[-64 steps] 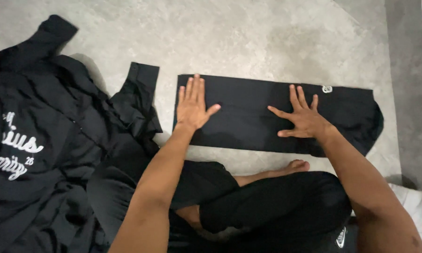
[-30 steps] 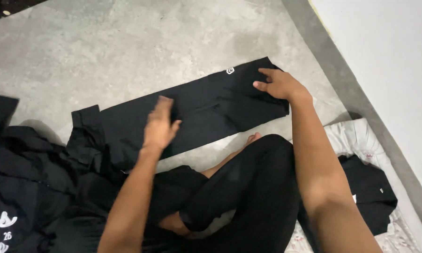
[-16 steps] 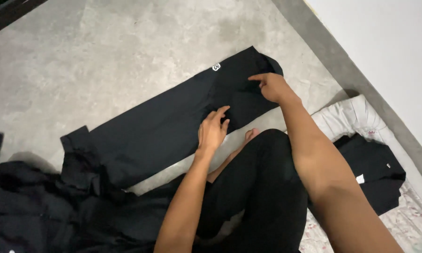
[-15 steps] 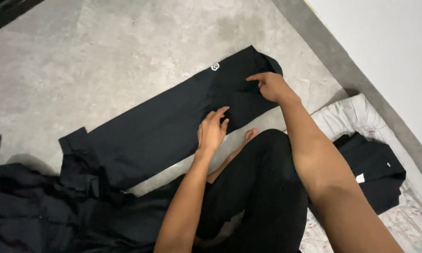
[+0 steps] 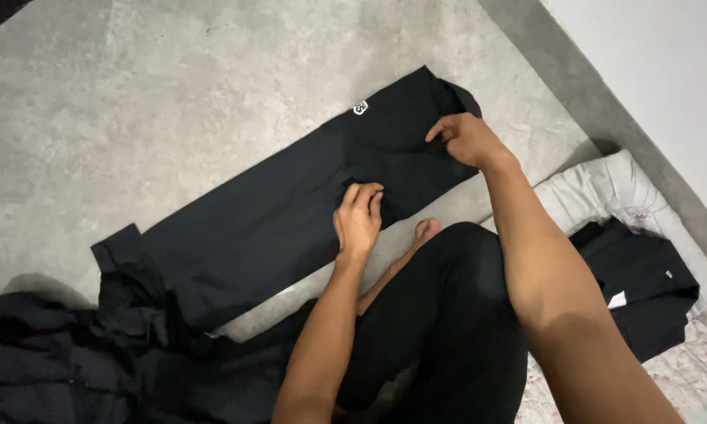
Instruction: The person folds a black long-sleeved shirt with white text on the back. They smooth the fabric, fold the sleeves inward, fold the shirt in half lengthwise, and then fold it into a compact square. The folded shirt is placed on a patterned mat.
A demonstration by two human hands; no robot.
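Two hands at work over one dark garment, listed from nearest to farthest.

Nearest, bottom centre: the person's crossed legs [image 5: 448, 314] in black trousers, one bare foot [image 5: 426, 230] showing just beside the cloth.

Lower left: a heap of black clothes [image 5: 63, 353], rumpled, lying against the near-left end of the folded piece.

Lower right: a pale quilted mat [image 5: 605, 184] with a second folded black garment [image 5: 644, 283] on it, a small white tag showing, well apart from the work.

Centre: the left hand [image 5: 359, 220], fingers curled and close together, tips pressing or pinching the near edge of the folded black garment [image 5: 275, 228]. Whether cloth is actually caught between the fingers cannot be told.

Upper centre: the right hand [image 5: 467, 140], fingers bent, pinching the cloth near its far-right end. The garment lies as a long band on the grey concrete floor [image 5: 173, 94], running diagonally from lower left to upper right, a small white mark [image 5: 360, 107] near its upper edge.

Farthest, upper right: a white wall [image 5: 652, 63] meeting the floor.

Risks, as judged: the two grips sit unevenly, so lifting could skew the band and spoil its straight edges; the left end touches the heap and may drag or snag there; bare concrete may dirty the cloth.
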